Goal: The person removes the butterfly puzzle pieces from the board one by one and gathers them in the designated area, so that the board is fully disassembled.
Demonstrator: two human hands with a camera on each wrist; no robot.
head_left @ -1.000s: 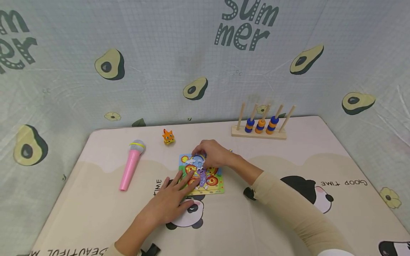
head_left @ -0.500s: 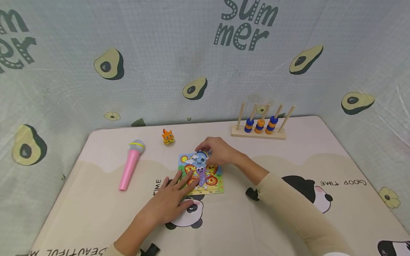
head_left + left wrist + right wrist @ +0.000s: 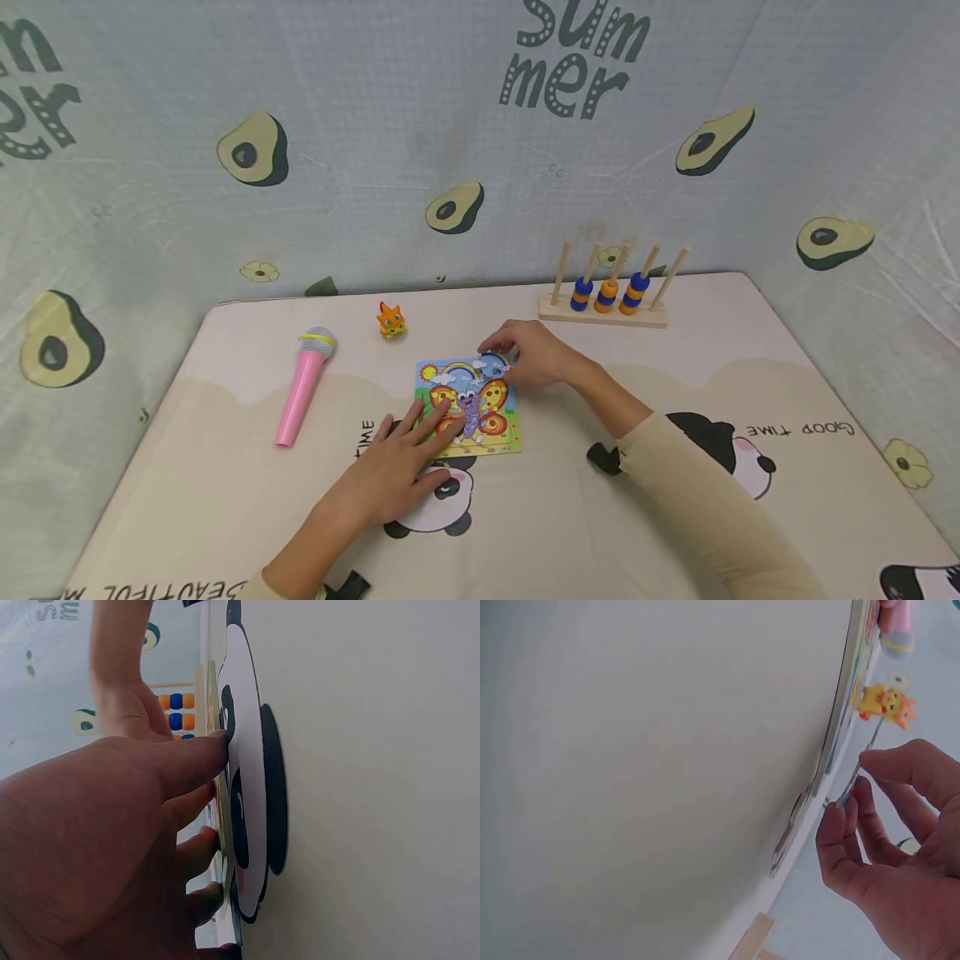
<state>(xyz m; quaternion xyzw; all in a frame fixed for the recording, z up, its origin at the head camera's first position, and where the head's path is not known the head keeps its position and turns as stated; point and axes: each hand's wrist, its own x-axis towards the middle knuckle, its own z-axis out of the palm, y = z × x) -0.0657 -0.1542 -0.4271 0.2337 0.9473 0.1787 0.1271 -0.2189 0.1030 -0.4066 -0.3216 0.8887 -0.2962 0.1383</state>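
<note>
Pinching a thin puzzle piece at the far right corner of the butterfly board.
The right hand holds the piece between thumb and fingertips; the left hand, fingers spread, rests on the board's near left side.

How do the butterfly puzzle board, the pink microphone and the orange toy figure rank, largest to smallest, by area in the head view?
1. Butterfly puzzle board, though the left hand covers part of it
2. Pink microphone, long but narrow
3. Orange toy figure, clearly smallest
</note>
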